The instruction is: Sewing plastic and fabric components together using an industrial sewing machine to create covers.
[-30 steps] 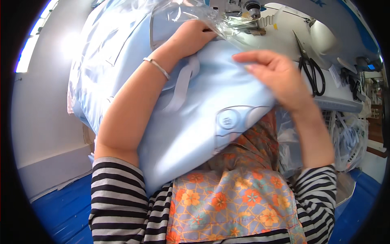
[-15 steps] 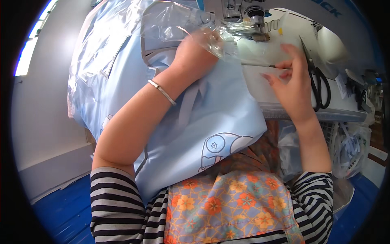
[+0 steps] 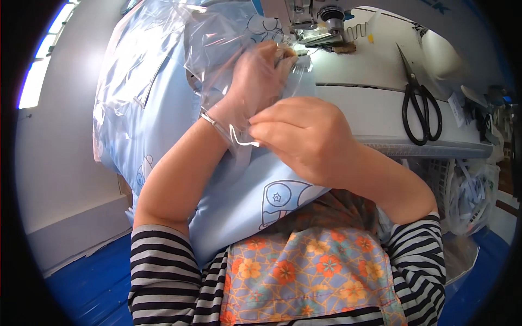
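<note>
Light blue printed fabric [image 3: 228, 212] spreads from the sewing machine [image 3: 326, 22] down over my lap, with cartoon outlines on it. Clear plastic film [image 3: 217, 41] lies crumpled over its upper part. My left hand [image 3: 258, 76] is under the film beside the machine's presser area, its fingers curled together; what they grip is hidden by glare and the film. My right hand [image 3: 310, 136] pinches the edge of the clear film next to my left wrist, which wears a silver bangle [image 3: 209, 118]. A white folded edge shows just below the pinching fingertips.
Black-handled scissors [image 3: 418, 106] lie on the white machine bed at the right, blades pointing away. A ruler strip [image 3: 424, 148] runs along the table's front edge. Below it hang a white basket [image 3: 435, 176] and a clear bag [image 3: 470, 201] with scraps.
My right hand has come left from near the scissors and taken hold of the film. The film now drapes over my left hand and wrist. My left hand has shifted slightly.
</note>
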Demonstrator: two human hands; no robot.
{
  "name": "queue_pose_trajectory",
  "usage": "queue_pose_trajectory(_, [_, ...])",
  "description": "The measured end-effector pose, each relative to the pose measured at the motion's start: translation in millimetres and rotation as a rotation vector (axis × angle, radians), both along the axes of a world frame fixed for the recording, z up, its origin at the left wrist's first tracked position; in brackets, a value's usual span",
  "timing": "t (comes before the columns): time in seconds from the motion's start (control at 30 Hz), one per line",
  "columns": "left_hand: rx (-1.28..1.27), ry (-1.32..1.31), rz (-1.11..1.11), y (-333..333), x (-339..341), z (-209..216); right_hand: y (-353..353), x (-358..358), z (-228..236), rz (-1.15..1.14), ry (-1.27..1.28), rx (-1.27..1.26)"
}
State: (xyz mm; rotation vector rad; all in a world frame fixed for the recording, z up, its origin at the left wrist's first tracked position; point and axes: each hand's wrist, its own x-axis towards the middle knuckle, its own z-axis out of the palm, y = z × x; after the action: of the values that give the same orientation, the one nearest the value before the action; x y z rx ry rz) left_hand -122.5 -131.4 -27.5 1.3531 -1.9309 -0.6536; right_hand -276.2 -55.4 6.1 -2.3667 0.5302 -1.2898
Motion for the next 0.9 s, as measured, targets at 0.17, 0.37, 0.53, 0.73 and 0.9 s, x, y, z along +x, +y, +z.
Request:
queue_pose_trajectory(0.17, [0.006,-0.08,0.079,1,-2,7,-15,-45,-5,-0.014,0.132,0.038])
queue_pose_trajectory(0.37, [0.069,0.038,0.07,0,-8,10,-31,-55,-19,-0.292,0.089,0.116])
queue_pose_trajectory(0.53, [-0.011,-0.159,0.178,-2,-12,7,-28,-45,-20,-0.161,0.13,-0.001])
queue_pose_trajectory(0.73, [-0.042,-0.151,0.194,2,-13,10,-47,-44,-17,-0.458,0.199,0.089])
queue_pose_trajectory(0.9, [-0.015,-0.13,0.171,3,-15,13,-54,-42,-20,-0.335,0.162,0.032])
